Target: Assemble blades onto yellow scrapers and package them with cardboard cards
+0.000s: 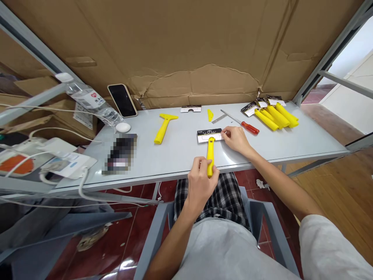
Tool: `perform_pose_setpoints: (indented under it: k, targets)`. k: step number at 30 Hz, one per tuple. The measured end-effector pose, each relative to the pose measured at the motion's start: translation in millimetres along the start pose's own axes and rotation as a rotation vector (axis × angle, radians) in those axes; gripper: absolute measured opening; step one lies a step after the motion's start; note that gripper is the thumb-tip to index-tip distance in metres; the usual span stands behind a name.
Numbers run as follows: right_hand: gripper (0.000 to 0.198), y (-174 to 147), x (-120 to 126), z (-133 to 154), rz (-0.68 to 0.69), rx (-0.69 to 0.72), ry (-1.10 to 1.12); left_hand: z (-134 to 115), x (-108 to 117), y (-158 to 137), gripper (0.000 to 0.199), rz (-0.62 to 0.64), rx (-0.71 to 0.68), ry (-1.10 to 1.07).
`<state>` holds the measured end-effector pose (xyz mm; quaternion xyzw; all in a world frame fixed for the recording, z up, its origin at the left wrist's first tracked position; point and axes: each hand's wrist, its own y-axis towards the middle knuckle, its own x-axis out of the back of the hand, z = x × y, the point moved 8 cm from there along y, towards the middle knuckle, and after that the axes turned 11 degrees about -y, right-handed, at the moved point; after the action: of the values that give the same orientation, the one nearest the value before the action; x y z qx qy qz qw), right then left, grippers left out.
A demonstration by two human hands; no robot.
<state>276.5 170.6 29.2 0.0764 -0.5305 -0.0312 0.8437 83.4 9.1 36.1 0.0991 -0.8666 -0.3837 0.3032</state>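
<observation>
My left hand [201,181] grips the lower end of a yellow scraper handle [210,153] near the table's front edge. A black-and-white card sleeve [204,136] sits across the top of that scraper, covering its head. The fingers of my right hand [236,139] pinch the right end of this sleeve. Beyond it lie a small yellow plastic piece [210,115], a thin metal blade [219,119] and a screwdriver with a red handle [250,128]. Another yellow scraper [163,129], without a sleeve, rests to the left. A loose card sleeve [190,109] lies at the back.
Several sleeved yellow scrapers [276,116] are piled at the back right. To the left are a water bottle [91,101], a leaning phone [122,100], a white round object [122,127], a pixelated item [121,153] and white cables [84,186]. Cardboard [198,46] walls the back.
</observation>
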Motion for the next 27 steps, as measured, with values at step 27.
perform_pose_setpoints:
  k: [27]
  targets:
    - [0.054, -74, 4, 4, -0.218, 0.212, -0.185, 39, 26, 32, 0.022, 0.114, -0.022, -0.032]
